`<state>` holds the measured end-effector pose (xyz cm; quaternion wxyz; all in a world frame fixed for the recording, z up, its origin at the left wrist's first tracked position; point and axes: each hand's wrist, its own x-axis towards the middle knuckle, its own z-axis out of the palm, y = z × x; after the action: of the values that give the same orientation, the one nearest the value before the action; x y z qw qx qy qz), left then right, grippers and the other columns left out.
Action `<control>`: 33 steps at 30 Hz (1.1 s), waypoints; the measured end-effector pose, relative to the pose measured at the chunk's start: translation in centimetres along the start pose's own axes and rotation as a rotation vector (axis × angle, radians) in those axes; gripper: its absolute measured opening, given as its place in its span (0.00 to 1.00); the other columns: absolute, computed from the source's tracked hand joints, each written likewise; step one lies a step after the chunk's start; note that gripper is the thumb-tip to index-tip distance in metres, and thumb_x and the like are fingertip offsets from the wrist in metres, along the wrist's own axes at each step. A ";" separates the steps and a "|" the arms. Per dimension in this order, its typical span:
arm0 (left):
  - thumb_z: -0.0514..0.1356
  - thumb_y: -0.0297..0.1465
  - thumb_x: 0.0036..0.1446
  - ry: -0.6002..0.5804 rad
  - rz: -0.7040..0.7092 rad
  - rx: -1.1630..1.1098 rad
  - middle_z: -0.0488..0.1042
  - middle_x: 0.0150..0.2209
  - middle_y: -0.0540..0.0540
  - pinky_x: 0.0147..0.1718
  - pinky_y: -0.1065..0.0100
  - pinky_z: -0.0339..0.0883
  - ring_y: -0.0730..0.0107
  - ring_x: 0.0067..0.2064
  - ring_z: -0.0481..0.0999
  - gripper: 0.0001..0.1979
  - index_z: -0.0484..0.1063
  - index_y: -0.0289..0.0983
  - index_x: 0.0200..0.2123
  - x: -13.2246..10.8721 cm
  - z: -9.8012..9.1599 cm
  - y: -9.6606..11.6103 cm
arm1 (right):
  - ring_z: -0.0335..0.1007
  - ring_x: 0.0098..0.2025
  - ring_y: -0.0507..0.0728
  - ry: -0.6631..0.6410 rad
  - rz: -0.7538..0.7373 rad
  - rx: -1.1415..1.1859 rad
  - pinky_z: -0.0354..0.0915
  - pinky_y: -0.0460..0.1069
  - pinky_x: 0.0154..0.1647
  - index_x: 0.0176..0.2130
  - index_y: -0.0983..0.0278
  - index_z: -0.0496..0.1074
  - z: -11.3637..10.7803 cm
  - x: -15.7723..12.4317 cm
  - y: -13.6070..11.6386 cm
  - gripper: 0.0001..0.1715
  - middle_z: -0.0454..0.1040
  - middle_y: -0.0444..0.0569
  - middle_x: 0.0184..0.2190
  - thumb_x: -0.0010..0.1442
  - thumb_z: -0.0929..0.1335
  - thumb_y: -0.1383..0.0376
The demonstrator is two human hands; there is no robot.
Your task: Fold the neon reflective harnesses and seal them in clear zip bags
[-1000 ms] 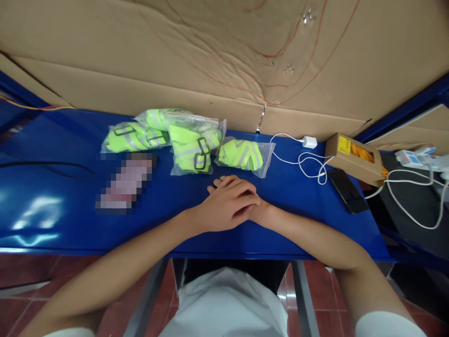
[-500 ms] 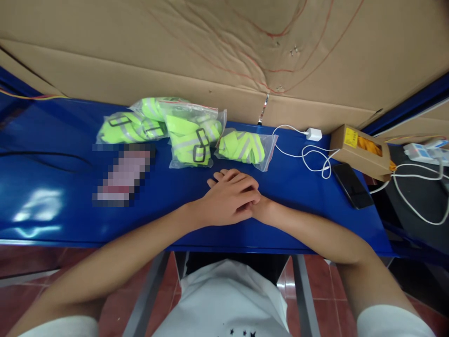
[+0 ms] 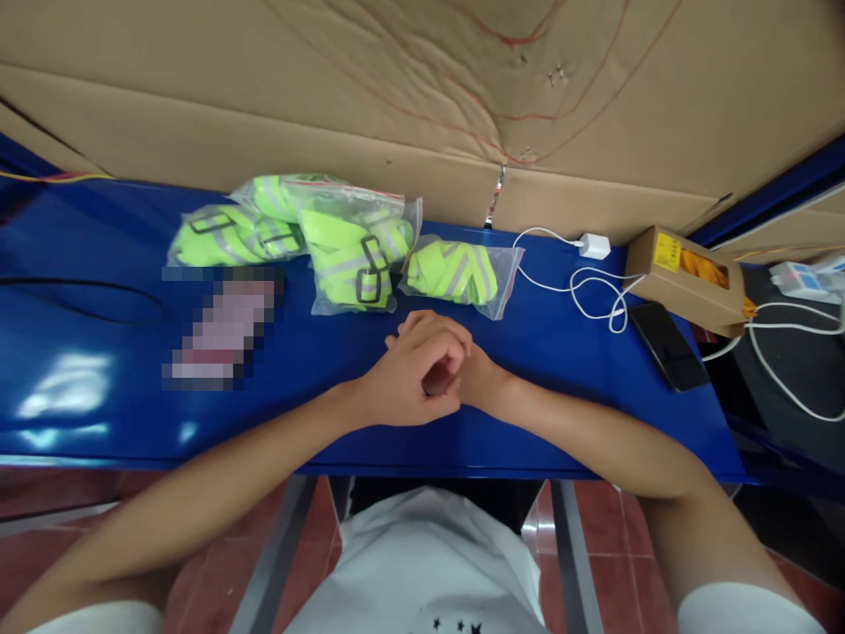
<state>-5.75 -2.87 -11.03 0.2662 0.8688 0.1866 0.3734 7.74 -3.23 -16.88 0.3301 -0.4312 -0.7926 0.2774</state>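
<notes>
My left hand (image 3: 413, 374) lies over my right hand (image 3: 481, 377) at the front middle of the blue table (image 3: 581, 361). Its fingers are curled against the right hand, with a hollow between thumb and forefinger. My right hand is palm-side hidden, and most of its fingers are covered by the left; only small tips show at the far left side. Just beyond the hands lie clear zip bags with folded yellow-green reflective straps: a small bag (image 3: 452, 273) nearest, a larger bag (image 3: 356, 260) with black buckles, and more bags (image 3: 231, 233) to the left.
A pixelated flat object (image 3: 224, 326) lies at the left, near a black cable (image 3: 79, 282). On the right are a white charger (image 3: 595, 246) with its cord, a black phone (image 3: 668, 346) and a cardboard box (image 3: 687, 277). A cardboard wall (image 3: 264, 114) stands behind.
The left hand's fingers have curled in more and drawn slightly left across the right hand. The view has shifted slightly; the bags look unmoved on the table.
</notes>
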 end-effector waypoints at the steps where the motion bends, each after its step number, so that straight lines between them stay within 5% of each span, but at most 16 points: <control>1: 0.61 0.23 0.58 0.047 -0.017 -0.014 0.77 0.38 0.47 0.45 0.59 0.66 0.65 0.41 0.76 0.09 0.63 0.40 0.33 0.1 -0.2 0.0 | 0.73 0.51 0.52 -0.063 -0.062 -0.009 0.73 0.49 0.53 0.48 0.63 0.73 -0.4 0.2 0.2 0.12 0.75 0.47 0.47 0.64 0.69 0.70; 6: 0.64 0.28 0.66 0.123 -0.117 -0.018 0.81 0.37 0.50 0.48 0.60 0.66 0.68 0.40 0.80 0.04 0.71 0.39 0.37 0.3 -0.5 -0.6 | 0.71 0.56 0.62 -0.189 -0.168 -0.197 0.73 0.62 0.57 0.51 0.67 0.73 -0.6 0.3 0.5 0.14 0.76 0.56 0.51 0.70 0.61 0.71; 11: 0.63 0.30 0.68 0.104 -0.244 -0.096 0.83 0.37 0.50 0.45 0.65 0.70 0.68 0.41 0.81 0.03 0.76 0.39 0.39 0.2 -0.5 -0.8 | 0.70 0.58 0.65 -0.260 -0.255 -0.386 0.73 0.62 0.54 0.54 0.68 0.75 -0.6 0.5 0.1 0.20 0.77 0.59 0.54 0.72 0.59 0.72; 16: 0.58 0.31 0.72 0.097 -0.291 -0.175 0.85 0.38 0.49 0.44 0.69 0.72 0.70 0.41 0.83 0.11 0.80 0.39 0.38 0.5 -0.9 -0.5 | 0.73 0.54 0.67 -0.354 -0.417 -0.643 0.73 0.63 0.51 0.57 0.70 0.75 -1.6 0.6 -0.5 0.23 0.78 0.60 0.52 0.72 0.57 0.73; 20: 0.55 0.35 0.73 0.087 -0.313 -0.224 0.84 0.39 0.48 0.44 0.69 0.73 0.69 0.42 0.83 0.16 0.81 0.39 0.36 0.5 -1.2 -0.6 | 0.73 0.55 0.69 -0.363 -0.406 -0.698 0.73 0.64 0.52 0.57 0.69 0.75 -1.6 0.6 -0.7 0.23 0.78 0.60 0.53 0.71 0.59 0.73; 24: 0.53 0.33 0.74 0.085 -0.266 -0.195 0.84 0.39 0.47 0.44 0.67 0.72 0.69 0.43 0.82 0.17 0.81 0.38 0.38 0.5 -1.2 -0.6 | 0.73 0.58 0.69 -0.325 -0.336 -0.521 0.72 0.65 0.57 0.55 0.68 0.76 -1.6 0.8 -0.6 0.20 0.79 0.59 0.54 0.70 0.61 0.73; 27: 0.59 0.30 0.71 0.062 -0.093 -0.038 0.83 0.42 0.45 0.47 0.63 0.71 0.66 0.45 0.81 0.08 0.79 0.38 0.44 0.4 -0.6 -0.4 | 0.75 0.58 0.63 -0.147 -0.145 -0.226 0.76 0.60 0.56 0.55 0.64 0.76 -1.6 0.3 -0.6 0.18 0.79 0.54 0.54 0.70 0.64 0.67; 30: 0.62 0.29 0.67 -0.019 0.171 0.230 0.82 0.47 0.42 0.52 0.55 0.67 0.60 0.48 0.79 0.10 0.78 0.38 0.50 0.2 0.1 -0.3 | 0.81 0.44 0.61 -0.007 0.063 -0.126 0.79 0.56 0.38 0.55 0.57 0.76 -0.7 -1.3 -0.9 0.21 0.81 0.54 0.43 0.73 0.59 0.64; 33: 0.63 0.28 0.66 -0.073 0.285 0.366 0.82 0.48 0.43 0.52 0.53 0.64 0.58 0.48 0.78 0.09 0.78 0.39 0.49 0.1 0.4 -0.2 | 0.81 0.32 0.61 0.201 0.311 -0.156 0.73 0.55 0.22 0.54 0.54 0.76 1.3 -3.2 -1.4 0.27 0.79 0.54 0.34 0.75 0.53 0.62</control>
<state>-5.41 -2.78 -11.38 0.0556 0.9332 0.1168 0.3354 7.40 -6.86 -17.58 0.3263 -0.5981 -0.6987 0.2184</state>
